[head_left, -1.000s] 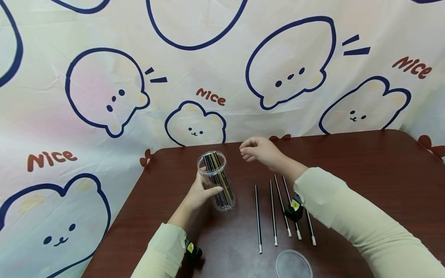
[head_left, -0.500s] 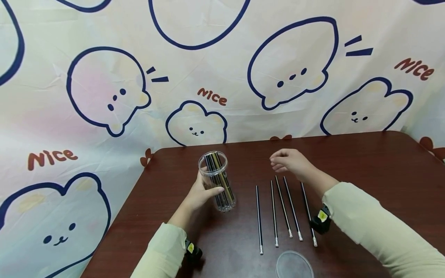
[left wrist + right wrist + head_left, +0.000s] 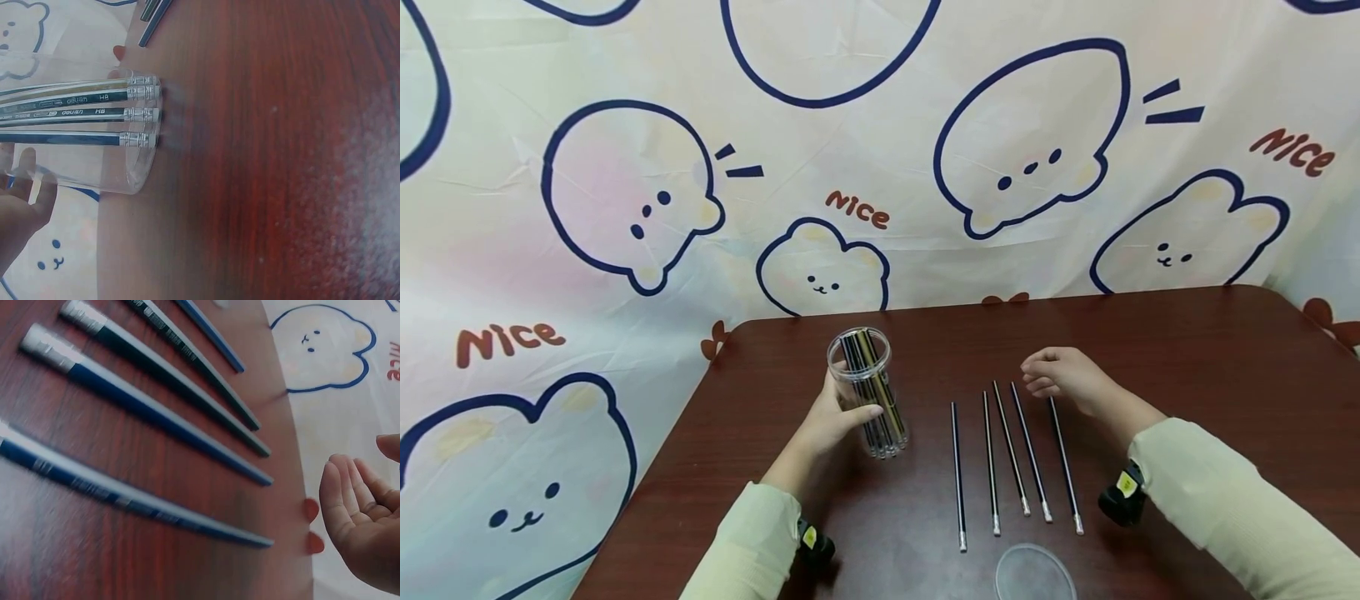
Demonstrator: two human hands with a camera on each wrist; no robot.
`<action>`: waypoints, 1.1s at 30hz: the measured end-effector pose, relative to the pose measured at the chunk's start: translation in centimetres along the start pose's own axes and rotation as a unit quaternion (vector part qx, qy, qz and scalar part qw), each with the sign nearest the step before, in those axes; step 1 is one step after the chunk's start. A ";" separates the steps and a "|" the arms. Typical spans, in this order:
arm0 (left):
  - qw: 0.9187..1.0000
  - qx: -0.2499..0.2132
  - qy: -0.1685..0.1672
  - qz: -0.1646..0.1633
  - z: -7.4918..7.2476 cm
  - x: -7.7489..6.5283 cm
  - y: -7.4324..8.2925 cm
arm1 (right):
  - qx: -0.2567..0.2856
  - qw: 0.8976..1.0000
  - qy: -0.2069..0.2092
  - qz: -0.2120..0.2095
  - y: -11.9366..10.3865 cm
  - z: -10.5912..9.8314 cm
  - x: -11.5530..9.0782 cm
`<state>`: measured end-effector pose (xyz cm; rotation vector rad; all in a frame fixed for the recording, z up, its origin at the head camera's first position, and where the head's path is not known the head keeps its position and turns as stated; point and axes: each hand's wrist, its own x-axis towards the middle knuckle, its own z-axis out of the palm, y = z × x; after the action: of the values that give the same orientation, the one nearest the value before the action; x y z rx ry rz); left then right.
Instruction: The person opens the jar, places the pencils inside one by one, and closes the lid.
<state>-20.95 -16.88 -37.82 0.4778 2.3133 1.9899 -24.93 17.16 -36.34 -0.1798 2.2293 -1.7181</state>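
In the head view my left hand [image 3: 827, 423] grips a clear plastic jar [image 3: 859, 372] from its left side, thumb across the front. Black and gold-striped pencils [image 3: 880, 387] stand inside, leaning; the left wrist view shows their eraser ends [image 3: 144, 115] at the jar's bottom. To the right, several pencils lie apart in a row on the table, erasers toward me. My right hand [image 3: 1067, 379] is over the far tip of the rightmost pencil [image 3: 1066, 467]. Nothing shows between its bent, loose fingers [image 3: 337, 494] in the right wrist view, thumb apart from them.
A round clear lid [image 3: 1036, 575] lies at the near edge of the view, below the pencil row. The brown wooden table [image 3: 1225, 375] ends at the back against a cartoon-printed cloth [image 3: 1000, 267].
My right hand has moved from beside the jar to the right and nearer, over the rightmost pencil's far end. The left hand and jar have stayed in place.
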 end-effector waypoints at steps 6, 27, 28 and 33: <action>1.000 -0.013 -0.010 0.005 -0.1 0.0 0.0 | -0.018 1.000 0.002 0.019 1.5 -1.0 -0.1; 1.000 -0.006 -0.002 -0.011 -0.2 0.1 -0.1 | -0.121 0.987 0.020 0.106 3.7 -1.5 0.6; 1.000 -0.006 -0.003 -0.011 -0.2 0.1 0.0 | -0.133 0.985 0.024 0.108 3.6 -1.4 0.7; 1.000 -0.001 -0.008 -0.008 -0.2 0.1 0.0 | -0.185 0.974 0.045 0.122 3.2 -0.8 1.0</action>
<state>-21.05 -17.03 -37.74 0.4707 2.2989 1.9725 -25.88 18.49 -39.39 0.0874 2.5015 -1.1980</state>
